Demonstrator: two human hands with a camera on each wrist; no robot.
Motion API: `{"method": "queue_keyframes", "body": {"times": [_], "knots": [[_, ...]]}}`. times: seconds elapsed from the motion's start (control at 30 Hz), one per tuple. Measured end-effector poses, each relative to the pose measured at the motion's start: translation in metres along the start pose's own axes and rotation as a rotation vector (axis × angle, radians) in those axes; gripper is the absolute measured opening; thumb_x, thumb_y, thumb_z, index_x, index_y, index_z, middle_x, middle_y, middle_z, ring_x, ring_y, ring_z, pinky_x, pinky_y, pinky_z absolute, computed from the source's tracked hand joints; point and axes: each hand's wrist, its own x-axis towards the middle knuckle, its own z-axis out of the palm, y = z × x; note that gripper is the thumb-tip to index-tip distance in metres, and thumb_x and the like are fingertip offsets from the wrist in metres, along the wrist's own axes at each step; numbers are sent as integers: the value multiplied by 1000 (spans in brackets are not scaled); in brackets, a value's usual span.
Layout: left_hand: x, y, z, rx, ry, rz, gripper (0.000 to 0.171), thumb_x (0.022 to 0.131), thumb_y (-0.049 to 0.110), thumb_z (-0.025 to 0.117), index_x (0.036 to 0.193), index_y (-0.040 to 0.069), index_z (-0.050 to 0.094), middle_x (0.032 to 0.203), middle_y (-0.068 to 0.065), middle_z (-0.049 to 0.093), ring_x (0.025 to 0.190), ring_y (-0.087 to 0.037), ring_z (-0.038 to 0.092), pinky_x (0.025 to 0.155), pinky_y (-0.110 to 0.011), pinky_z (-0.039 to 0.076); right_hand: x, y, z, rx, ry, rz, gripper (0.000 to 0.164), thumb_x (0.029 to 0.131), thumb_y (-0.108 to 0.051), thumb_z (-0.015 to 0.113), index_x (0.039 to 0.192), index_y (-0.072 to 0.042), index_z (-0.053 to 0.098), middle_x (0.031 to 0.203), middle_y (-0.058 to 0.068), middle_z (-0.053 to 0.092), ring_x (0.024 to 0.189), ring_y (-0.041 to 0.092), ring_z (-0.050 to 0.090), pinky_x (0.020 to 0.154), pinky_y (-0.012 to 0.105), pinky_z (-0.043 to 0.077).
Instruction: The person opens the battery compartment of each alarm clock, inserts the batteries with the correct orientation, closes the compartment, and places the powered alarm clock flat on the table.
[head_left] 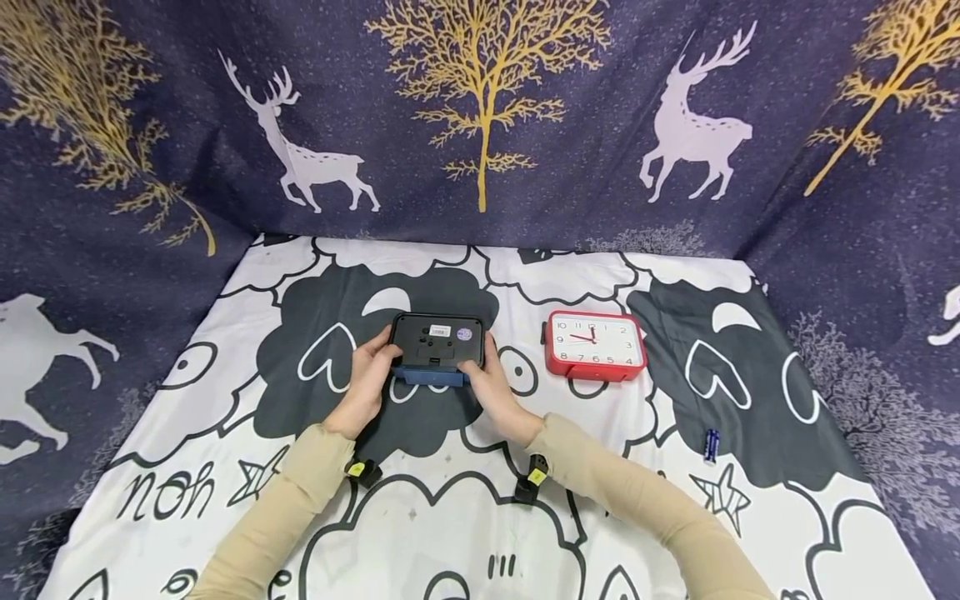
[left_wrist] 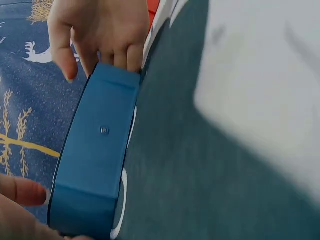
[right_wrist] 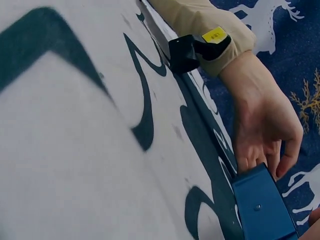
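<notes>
Both hands hold a blue desk clock (head_left: 429, 377) by its two ends, with its black back cover (head_left: 412, 337) facing me and the dial hidden. My left hand (head_left: 367, 377) grips the left end, thumb over the back's edge. At the other end is my right hand (head_left: 495, 385), its thumb near the lower right corner. The left wrist view shows the clock's blue underside (left_wrist: 92, 145) with a small screw in it. A white label and a round purple sticker (head_left: 464, 334) are on the back.
To the right a red clock (head_left: 596, 342) stands with its white dial towards me. Farther right and nearer lies a blue battery (head_left: 712, 446). A printed black-and-white cloth (head_left: 420, 533) covers the table, with a dark blue curtain (head_left: 517, 208) behind it.
</notes>
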Motion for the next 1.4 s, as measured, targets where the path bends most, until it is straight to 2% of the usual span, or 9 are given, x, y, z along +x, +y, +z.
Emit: {"method": "queue_keyframes", "body": {"times": [0.1,0.2,0.43,0.57,0.67,0.83,1.03,1.23,1.4], "knots": [[-2,0,4,-27,37,-9,62,86,0,47,147,0,34,156,-9,34,147,-22,25,118,-32,25,-7,-10,1,0,-15,25,79,90,-4,47,156,-4,3,164,13,6,151,27,4,122,46,6],[-3,-1,7,-43,72,-7,62,85,0,47,146,0,37,154,-10,36,146,-22,27,117,-31,26,-17,-22,5,24,-8,12,79,89,-3,47,156,-5,5,163,14,10,151,29,7,121,49,9],[-4,1,14,-58,147,22,59,86,3,47,145,2,41,151,-12,42,143,-20,33,115,-30,29,-3,4,10,56,34,-18,79,88,-9,49,156,-20,12,162,2,16,150,20,12,121,47,10],[-8,4,17,-32,202,30,59,85,4,47,144,4,43,151,-11,41,144,-21,31,116,-29,26,-4,2,10,33,52,2,80,88,-11,50,157,-20,9,163,2,13,150,20,10,121,46,10],[-10,6,18,-27,214,34,59,85,5,46,144,5,44,152,-10,41,145,-22,30,117,-30,25,-5,0,10,13,70,9,81,89,-13,51,157,-18,8,164,2,11,151,20,8,121,45,9],[-12,11,20,-52,196,54,58,87,4,45,145,3,41,153,-11,39,146,-23,29,117,-32,26,-6,-4,10,6,87,-50,78,91,-13,52,157,-15,11,164,3,11,151,20,7,122,46,7],[-12,18,22,-122,158,53,58,89,3,43,147,3,38,154,-12,37,143,-22,34,112,-34,35,-8,-12,10,-55,131,-90,78,91,-13,53,156,-6,9,163,11,7,151,25,6,122,46,10],[-14,22,21,-182,121,47,57,90,2,40,147,5,40,150,-13,43,134,-22,46,91,-21,47,-14,-18,11,-139,145,-182,77,91,-10,54,156,-6,12,162,13,12,150,27,12,121,48,14],[-15,24,20,-210,95,71,52,90,2,41,141,4,48,140,-16,51,115,-19,56,78,-15,50,-20,-18,12,-200,149,-258,76,93,-11,53,156,-10,11,162,11,13,150,27,12,120,50,16]]}}
